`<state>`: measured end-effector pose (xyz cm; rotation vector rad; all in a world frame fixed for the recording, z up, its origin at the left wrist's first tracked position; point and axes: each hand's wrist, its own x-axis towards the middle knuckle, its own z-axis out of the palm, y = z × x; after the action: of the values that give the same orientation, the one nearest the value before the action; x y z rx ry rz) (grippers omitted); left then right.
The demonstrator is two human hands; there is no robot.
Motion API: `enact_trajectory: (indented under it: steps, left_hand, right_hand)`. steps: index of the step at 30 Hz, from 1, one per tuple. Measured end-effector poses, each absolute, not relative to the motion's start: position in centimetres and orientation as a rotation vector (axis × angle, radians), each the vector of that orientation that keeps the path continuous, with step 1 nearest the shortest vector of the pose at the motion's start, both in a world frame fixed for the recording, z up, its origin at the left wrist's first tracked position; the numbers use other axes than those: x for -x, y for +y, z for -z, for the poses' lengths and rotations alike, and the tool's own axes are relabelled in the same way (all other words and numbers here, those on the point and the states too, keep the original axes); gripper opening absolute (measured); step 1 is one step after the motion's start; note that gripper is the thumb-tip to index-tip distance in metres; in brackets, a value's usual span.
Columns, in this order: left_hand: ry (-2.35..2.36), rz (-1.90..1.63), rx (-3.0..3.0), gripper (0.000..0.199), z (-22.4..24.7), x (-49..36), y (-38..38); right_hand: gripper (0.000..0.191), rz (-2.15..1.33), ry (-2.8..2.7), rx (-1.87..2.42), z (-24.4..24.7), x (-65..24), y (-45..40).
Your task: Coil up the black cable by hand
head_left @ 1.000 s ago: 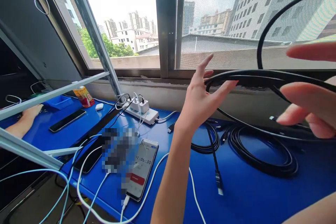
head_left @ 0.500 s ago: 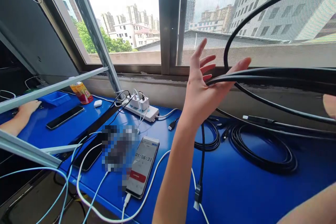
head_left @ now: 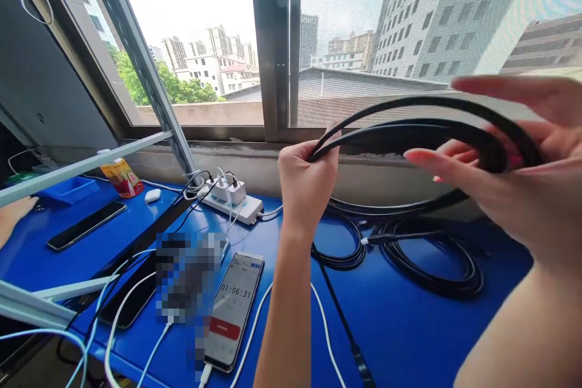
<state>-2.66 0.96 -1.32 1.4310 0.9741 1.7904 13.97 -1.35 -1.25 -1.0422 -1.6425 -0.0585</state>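
A black cable [head_left: 400, 127], gathered in long loops, is held in the air between my two hands. My left hand [head_left: 309, 163] is closed in a fist around the loops' left end. At the right end, the loops run into the palm of my right hand [head_left: 518, 151], whose thumb and fingers are loosely curved about them. One end of the cable hangs below my left hand, with its dark plug [head_left: 361, 364] low over the table. Beneath the held loops lie a smaller coiled black cable [head_left: 341, 260] and a larger coiled black cable [head_left: 427, 282].
A phone [head_left: 236, 309] with a timer lies on the blue table [head_left: 400, 339], left of my left forearm. Behind it sits a white power strip [head_left: 231, 200] with chargers. A metal frame [head_left: 140, 60] stands at left; another person's hand [head_left: 18, 215] shows beyond it.
My left hand has closed from spread fingers into a fist around the loops. My right hand has come into view from the right, at the loops' other end. The view has shifted right.
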Motion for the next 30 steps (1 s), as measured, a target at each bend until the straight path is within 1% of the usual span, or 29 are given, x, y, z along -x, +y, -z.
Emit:
enact_trajectory:
  steps: [2, 3, 6, 7, 9, 12, 14, 18, 22, 24, 27, 30]
  left_hand:
    - [1.122, -1.834, -1.495, 0.055, 1.1, 2.7, 0.7]
    - [1.187, -1.844, -1.536, 0.054, 1.0, 2.6, 0.4]
    - [1.297, -1.876, -1.628, 0.052, 0.6, 2.1, -0.4]
    - [1.301, -1.9, -1.641, 0.052, 0.5, 1.9, -0.6]
    - [1.256, -1.949, -1.653, 0.053, 0.4, 1.5, -0.8]
    - [1.133, -1.92, -1.642, 0.052, 0.6, 1.2, -0.5]
    - [1.096, -1.821, -1.595, 0.047, 0.9, 1.1, 0.1]
    - [1.186, -1.535, -1.486, 0.036, 1.7, 0.5, 1.5]
    - [1.245, -1.144, -1.448, 0.044, 2.3, -0.3, 2.1]
    - [1.223, -1.021, -1.441, 0.047, 2.6, -0.8, 2.1]
    - [1.094, -0.964, -1.48, 0.05, 3.0, -1.3, 2.1]
    - [1.106, -1.042, -1.568, 0.054, 3.1, -1.0, 2.2]
  right_hand:
    - [0.05, 0.214, -1.571, 1.015, 0.5, -13.0, -1.3]
    - [0.045, 0.222, -1.576, 0.978, 0.3, -12.5, -1.4]
    - [0.028, -0.054, -1.684, 0.838, 0.2, -11.2, -1.8]
    - [0.024, -0.173, -1.694, 0.798, 0.2, -10.9, -2.0]
    - [0.028, -0.377, -1.692, 0.732, 0.2, -10.6, -2.4]
    - [0.039, -0.559, -1.645, 0.66, 0.0, -10.8, -3.0]
    - [0.037, -0.601, -1.568, 0.67, -0.2, -11.1, -3.4]
    - [0.025, -0.537, -1.3, 0.706, -1.0, -11.6, -4.4]
    - [0.014, -0.415, -1.027, 0.606, -1.8, -11.1, -5.2]
    - [0.01, -0.37, -0.951, 0.59, -1.8, -10.6, -5.3]
    - [0.008, -0.306, -0.933, 0.608, -1.3, -9.9, -5.2]
    - [0.006, -0.226, -0.96, 0.566, -0.7, -9.6, -5.0]
